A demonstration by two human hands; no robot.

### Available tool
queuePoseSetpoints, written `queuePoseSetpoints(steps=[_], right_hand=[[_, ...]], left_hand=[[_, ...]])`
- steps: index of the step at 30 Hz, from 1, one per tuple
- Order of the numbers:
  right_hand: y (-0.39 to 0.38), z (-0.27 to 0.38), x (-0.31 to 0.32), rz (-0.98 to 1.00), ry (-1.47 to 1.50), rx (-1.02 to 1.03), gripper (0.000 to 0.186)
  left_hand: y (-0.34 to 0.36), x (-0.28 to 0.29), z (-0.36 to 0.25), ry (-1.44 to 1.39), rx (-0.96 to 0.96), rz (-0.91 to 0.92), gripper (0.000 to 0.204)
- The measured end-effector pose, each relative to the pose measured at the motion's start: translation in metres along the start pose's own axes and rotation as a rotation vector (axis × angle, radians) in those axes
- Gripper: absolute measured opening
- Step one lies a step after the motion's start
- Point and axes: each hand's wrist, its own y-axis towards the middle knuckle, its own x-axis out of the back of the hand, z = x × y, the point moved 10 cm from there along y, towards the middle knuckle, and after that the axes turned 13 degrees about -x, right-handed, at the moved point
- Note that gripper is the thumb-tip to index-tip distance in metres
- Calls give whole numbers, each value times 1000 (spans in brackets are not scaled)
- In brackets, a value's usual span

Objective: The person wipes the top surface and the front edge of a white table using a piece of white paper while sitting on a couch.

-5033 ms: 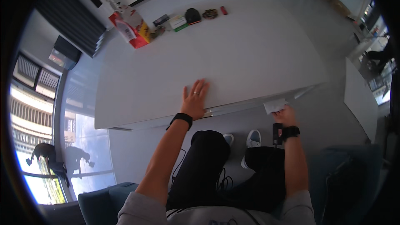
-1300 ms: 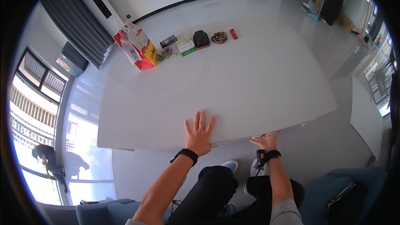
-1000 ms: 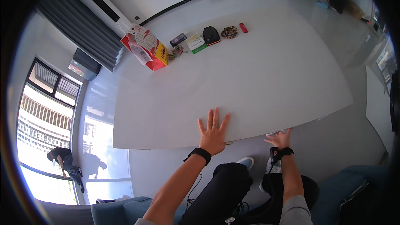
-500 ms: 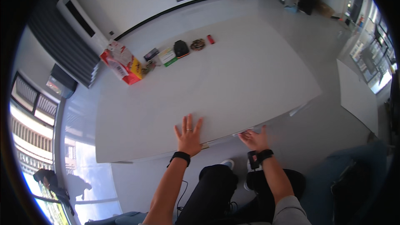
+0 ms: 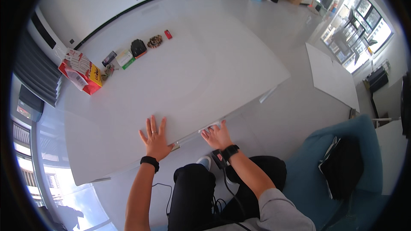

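Note:
My left hand [image 5: 157, 144] lies flat on the white table [image 5: 184, 94] near its front edge, fingers spread, a ring on one of them. My right hand [image 5: 217, 137] is at the front edge, thumb raised apart from the other fingers. Those fingers touch the edge beside a thin whitish strip [image 5: 209, 128], and nothing can be seen held in them. Between the hands, a small pale fitting [image 5: 176, 146] shows under the edge. Dark bands circle both wrists, and a small black box [image 5: 219, 158] with a cable hangs by the right one.
Toward the table's far left stand a red and yellow bag [image 5: 81, 72], a dark small box [image 5: 109, 58], a green and white box [image 5: 125, 59], a black pouch [image 5: 138, 48], a patterned coil [image 5: 155, 41] and a red item [image 5: 168, 34]. A blue chair [image 5: 299, 167] with a black bag [image 5: 342, 169] is at right.
My view has turned to the right, so the table and its objects sit further left and more of the blue chair shows. Both hands stay at about the same places on the table.

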Motion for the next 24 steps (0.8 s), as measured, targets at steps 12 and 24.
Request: queuePoseSetpoints(steps=[12, 24], right_hand=[[72, 11, 98, -145, 20, -13, 79], [47, -1, 67, -128, 147, -80, 88]], left_hand=[[7, -5, -7, -47, -27, 127, 124], [8, -9, -9, 33, -54, 51, 110]])
